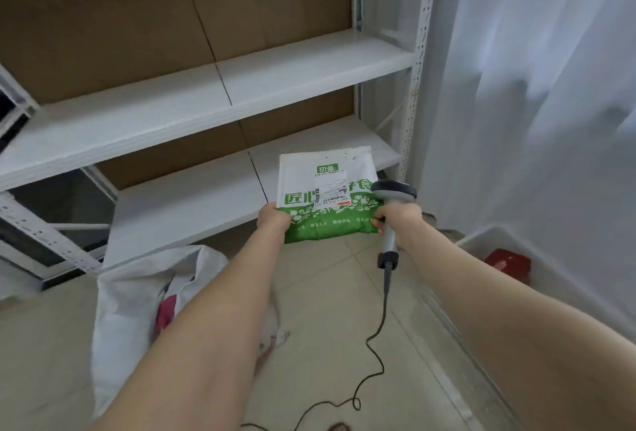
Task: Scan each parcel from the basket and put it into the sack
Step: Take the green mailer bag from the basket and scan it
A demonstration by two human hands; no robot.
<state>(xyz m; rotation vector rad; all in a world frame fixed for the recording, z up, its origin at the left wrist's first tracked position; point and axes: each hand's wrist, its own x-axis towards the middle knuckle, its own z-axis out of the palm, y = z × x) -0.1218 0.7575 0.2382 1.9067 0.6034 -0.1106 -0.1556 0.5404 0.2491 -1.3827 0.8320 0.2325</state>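
**Parcel held up beside the scanner**

At frame centre, the left hand [273,219] grips the green-and-white parcel [327,196] by its lower left corner. The right hand [399,220] clasps the scanner [394,205] beside it. The white sack [137,296] lies lower left.

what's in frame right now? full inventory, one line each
parcel: 1, white and green mailer with shipping label, held up in front of the lower shelf
barcode scanner: 1, grey with black head, corded, beside the parcel's right edge
scanner cable: 1, black, trailing down across the floor tiles
sack: 1, white, open, on the floor at lower left, something pink inside
shelving unit: 1, white metal, brown cardboard backing, behind the parcel
red object: 1, in a white container at right, too blurred to name
curtain: 1, white, right side
left hand: grips the parcel's lower left corner
right hand: wrapped around the scanner handle
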